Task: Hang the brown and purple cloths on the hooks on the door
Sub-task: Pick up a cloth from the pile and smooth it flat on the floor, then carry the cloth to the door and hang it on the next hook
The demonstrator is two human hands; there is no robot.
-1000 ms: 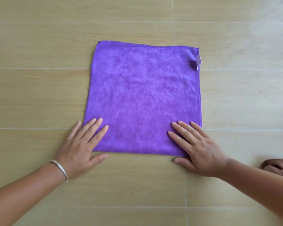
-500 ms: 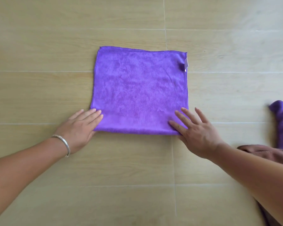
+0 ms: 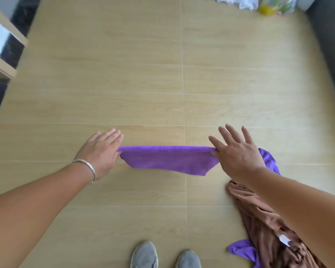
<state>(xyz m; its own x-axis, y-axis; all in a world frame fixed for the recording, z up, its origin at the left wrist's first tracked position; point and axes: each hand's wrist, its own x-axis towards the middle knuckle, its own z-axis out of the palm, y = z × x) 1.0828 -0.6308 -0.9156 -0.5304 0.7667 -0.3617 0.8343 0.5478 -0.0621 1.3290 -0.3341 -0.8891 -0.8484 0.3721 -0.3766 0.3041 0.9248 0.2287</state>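
Over a wood-look floor (image 3: 143, 84), both hands, left hand (image 3: 101, 151) and right hand (image 3: 236, 153), pinch a purple cloth (image 3: 168, 159) with other fingers spread; brown cloth (image 3: 259, 213) waits, nothing hung yet.

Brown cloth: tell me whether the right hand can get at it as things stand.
Probably not right away. The right hand pinches one end of the purple cloth, and the left hand pinches the other. The brown cloth hangs below the right forearm, so the hand would have to let go first.
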